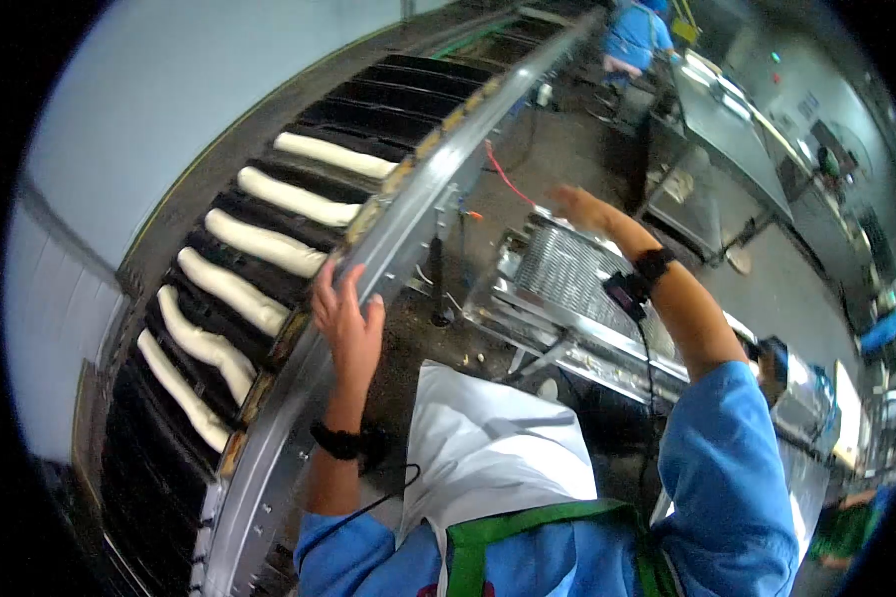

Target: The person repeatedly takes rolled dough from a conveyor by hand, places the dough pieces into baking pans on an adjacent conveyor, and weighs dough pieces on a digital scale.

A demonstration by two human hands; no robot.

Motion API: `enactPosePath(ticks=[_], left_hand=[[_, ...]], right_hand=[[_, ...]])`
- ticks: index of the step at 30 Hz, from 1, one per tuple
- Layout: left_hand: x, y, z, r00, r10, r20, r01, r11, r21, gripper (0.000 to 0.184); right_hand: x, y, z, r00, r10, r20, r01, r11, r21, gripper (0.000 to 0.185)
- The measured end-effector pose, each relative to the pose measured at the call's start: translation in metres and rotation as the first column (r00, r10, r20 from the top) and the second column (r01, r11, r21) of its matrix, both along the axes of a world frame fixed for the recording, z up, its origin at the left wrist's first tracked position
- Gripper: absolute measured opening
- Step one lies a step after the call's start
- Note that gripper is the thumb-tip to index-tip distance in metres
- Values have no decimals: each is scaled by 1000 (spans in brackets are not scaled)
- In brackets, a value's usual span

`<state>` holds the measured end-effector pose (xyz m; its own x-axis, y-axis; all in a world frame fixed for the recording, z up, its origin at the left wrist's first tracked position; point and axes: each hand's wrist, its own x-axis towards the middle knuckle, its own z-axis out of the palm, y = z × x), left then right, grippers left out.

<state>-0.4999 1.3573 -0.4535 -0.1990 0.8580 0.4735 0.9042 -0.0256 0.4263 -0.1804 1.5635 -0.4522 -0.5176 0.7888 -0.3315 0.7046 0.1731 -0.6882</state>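
My left hand [346,323] rests on the metal side rail [408,214] of a conveyor, its fingers spread and nothing held. Just beyond its fingertips, several long pale dough strips [259,244] lie crosswise in the dark slots of the conveyor belt [398,95]. Each strip sits apart from its neighbours, and a few are slightly bent. My right hand [582,207] is raised to the right, over the far end of a small conveyor with a metal mesh belt [567,264]. Motion smears its fingers, and I cannot make out anything in them.
A co-worker in blue [635,40] is at the far end, beside a steel table [732,134]. A red cable [508,179] hangs between the two conveyors. A motor-like metal housing [801,393] sits to my right. Small scraps [480,356] lie on the floor.
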Motion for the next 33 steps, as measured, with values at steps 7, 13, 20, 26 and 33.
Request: enactPosePath(ticks=[7, 13, 20, 26, 33], left_hand=[[-19, 180, -47, 963, -72, -258, 2, 965, -261, 39], [-57, 221, -75, 972, 33, -232, -119, 922, -368, 40], [-61, 174, -57, 885, 176, -431, -226, 972, -66, 39], [-64, 177, -66, 942, 67, -330, -85, 996, -41, 24], [-50, 170, -79, 979, 41, -200, -42, 999, -1, 14]], right_hand=[[237, -106, -106, 601, -305, 739, 290, 945, 154, 59], [291, -210, -98, 272, -416, 868, 243, 902, 356, 47], [306, -173, -72, 459, -565, 686, 413, 819, 399, 44], [274, -108, 116, 631, -736, -246, 750, 496, 439, 51], [84, -53, 227, 688, -208, -695, 578, 737, 351, 31]])
